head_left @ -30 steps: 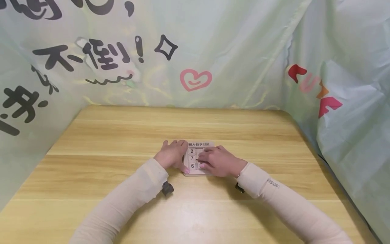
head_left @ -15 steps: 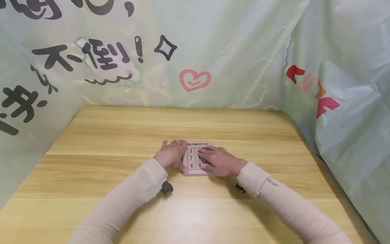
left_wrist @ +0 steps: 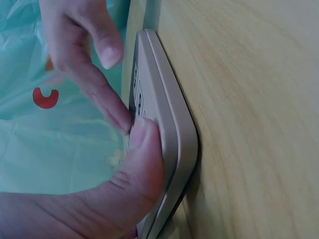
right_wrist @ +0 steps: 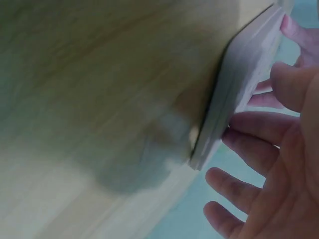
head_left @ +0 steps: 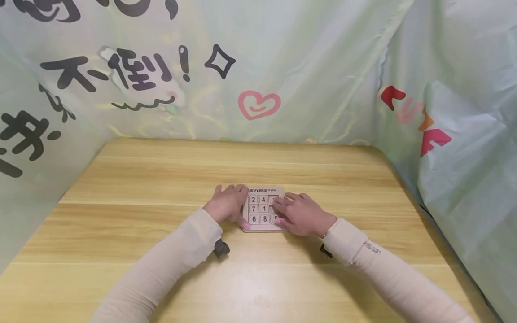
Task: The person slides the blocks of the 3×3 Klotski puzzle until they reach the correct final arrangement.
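The right hand (head_left: 304,215) has its fingers spread, one tip at the top right tile (head_left: 271,199) of the number puzzle (head_left: 262,228). The left hand (head_left: 228,204) grips the puzzle's left side. It sits on the worktop (head_left: 250,278). This looks like tile sliding; the next slide needs a light push towards the gap.

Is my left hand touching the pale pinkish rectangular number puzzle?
Touching. The left wrist view shows your left hand with its thumb pressed against the number puzzle.
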Tool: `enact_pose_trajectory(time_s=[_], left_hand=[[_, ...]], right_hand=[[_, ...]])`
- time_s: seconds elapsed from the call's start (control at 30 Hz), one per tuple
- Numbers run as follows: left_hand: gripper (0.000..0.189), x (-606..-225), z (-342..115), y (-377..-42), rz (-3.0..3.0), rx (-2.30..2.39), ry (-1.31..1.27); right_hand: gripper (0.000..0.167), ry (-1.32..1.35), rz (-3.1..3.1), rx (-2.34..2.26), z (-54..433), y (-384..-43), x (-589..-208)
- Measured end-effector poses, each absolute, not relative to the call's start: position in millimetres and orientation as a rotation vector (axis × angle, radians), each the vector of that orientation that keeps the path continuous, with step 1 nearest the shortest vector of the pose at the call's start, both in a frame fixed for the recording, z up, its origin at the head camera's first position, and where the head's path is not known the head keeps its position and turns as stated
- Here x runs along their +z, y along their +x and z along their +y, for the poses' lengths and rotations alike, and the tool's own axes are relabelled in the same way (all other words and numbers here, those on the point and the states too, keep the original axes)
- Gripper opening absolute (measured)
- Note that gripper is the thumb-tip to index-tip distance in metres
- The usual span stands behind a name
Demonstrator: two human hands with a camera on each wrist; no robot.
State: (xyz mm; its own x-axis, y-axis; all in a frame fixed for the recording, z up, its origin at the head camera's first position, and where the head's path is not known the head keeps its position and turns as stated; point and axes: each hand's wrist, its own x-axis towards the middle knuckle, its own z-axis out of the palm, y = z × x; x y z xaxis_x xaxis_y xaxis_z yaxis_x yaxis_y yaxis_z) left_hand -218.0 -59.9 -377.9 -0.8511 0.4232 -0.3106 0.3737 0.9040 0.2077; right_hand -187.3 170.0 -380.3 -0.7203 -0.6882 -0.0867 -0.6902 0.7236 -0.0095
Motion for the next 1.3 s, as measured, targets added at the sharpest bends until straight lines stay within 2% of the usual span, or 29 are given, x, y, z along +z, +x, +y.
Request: enact_pose_trajectory(time_s=[0.1,0.33,0.6,0.9,1.1,1.2,1.3], left_hand=[[0.100,-377,-60,-218,2.716,0.198,0.592],[0.099,-376,-60,-218,2.721,0.195,0.592],[0.098,-376,-60,-218,2.726,0.190,0.591],[0.101,-376,-60,-218,2.713,0.179,0.582],[0.101,-378,-59,-218,2.708,0.190,0.586],[0.100,-378,-59,-218,2.706,0.198,0.588],[0.099,-378,-59,-218,2.712,0.191,0.585]], right_hand=[[0.053,-1.108,2.845,0.020,168,-187,-383],[0.049,-1.263,2.776,-0.079,159,-184,-384],[0.042,-1.225,2.830,-0.037,160,-183,-380],[0.047,-1.239,2.816,-0.079,150,-188,-382],[0.054,-1.109,2.850,-0.038,150,-198,-386],[0.050,-1.046,2.898,-0.005,154,-197,-385],[0.034,-1.083,2.923,-0.022,158,-196,-381]])
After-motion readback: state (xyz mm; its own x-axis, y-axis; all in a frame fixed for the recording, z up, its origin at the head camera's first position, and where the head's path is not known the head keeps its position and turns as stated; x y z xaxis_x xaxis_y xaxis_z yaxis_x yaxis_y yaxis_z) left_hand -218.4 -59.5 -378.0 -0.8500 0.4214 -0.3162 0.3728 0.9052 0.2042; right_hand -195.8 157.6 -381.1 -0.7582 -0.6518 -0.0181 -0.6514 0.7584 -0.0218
